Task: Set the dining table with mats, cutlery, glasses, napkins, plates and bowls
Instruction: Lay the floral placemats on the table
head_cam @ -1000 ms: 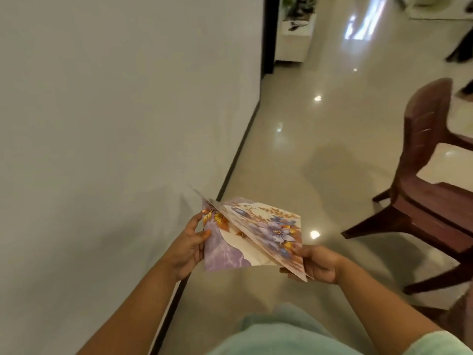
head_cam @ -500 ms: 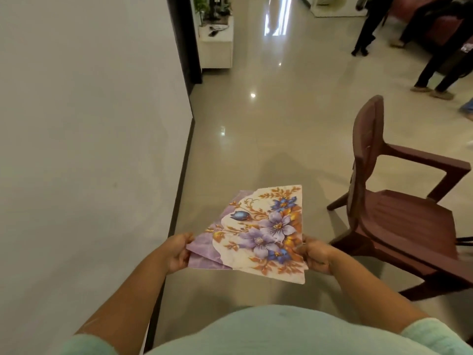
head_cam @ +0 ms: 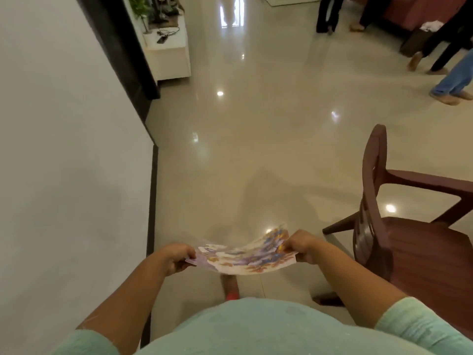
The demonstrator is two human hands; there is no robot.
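While the left hand (head_cam: pixel 179 257) and right hand (head_cam: pixel 300 245) each pinch an end, the floral mats (head_cam: pixel 243 254) sag low in the frame's centre, above the floor (head_cam: pixel 256 149). They look thin, light and floppy; edge grips suit them.

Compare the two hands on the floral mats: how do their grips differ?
The left hand holds the floral mats at their lower left edge, near the wall; the right hand holds the right edge higher up, near the brown chair. Both grip with curled fingers, keeping the mats above the floor.
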